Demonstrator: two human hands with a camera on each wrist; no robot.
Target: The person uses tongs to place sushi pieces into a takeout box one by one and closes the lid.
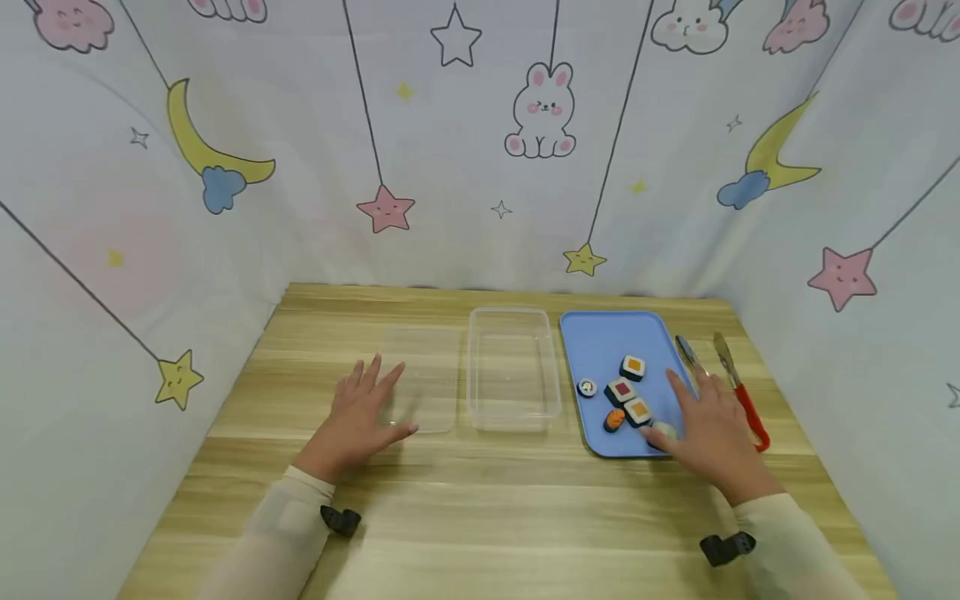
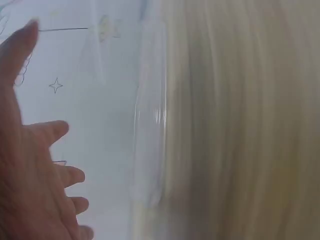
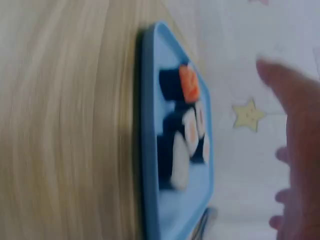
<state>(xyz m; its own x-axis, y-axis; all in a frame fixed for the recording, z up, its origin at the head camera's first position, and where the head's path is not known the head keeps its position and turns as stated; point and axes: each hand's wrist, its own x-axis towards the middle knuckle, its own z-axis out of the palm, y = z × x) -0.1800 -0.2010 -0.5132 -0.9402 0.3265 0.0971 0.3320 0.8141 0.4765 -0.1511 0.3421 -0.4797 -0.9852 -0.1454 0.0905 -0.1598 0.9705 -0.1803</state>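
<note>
Saw in the head view the left hand [image 1: 358,421], fingers spread wide, over the near left part of a clear lid [image 1: 423,375]. Saw the right hand [image 1: 708,427] with fingers likewise wide, above the near right corner of a blue tray [image 1: 600,337]. Found the lid flat on the worktop [image 1: 465,508], just left of a clear box [image 1: 513,392], with the tray right of the box. Traced the long axes of lid, box and tray from the near side toward the patterned cloth [image 1: 480,125]. Noted a red-handled tool [image 1: 752,417] right of the tray, pointing handle-nearest, beside a dark-tipped utensil [image 1: 685,346] (partly hidden by the right hand).

Got from the right wrist view the pale-topped sushi piece [image 3: 180,162], mostly covered by the thumb in the head view. Saw there, too, a gap between right-hand fingers and the orange-topped sushi piece [image 3: 190,84]. Made out in the left wrist view a blurred plastic edge [image 2: 150,130] beyond the left fingers, but could not tell lid from box.
</note>
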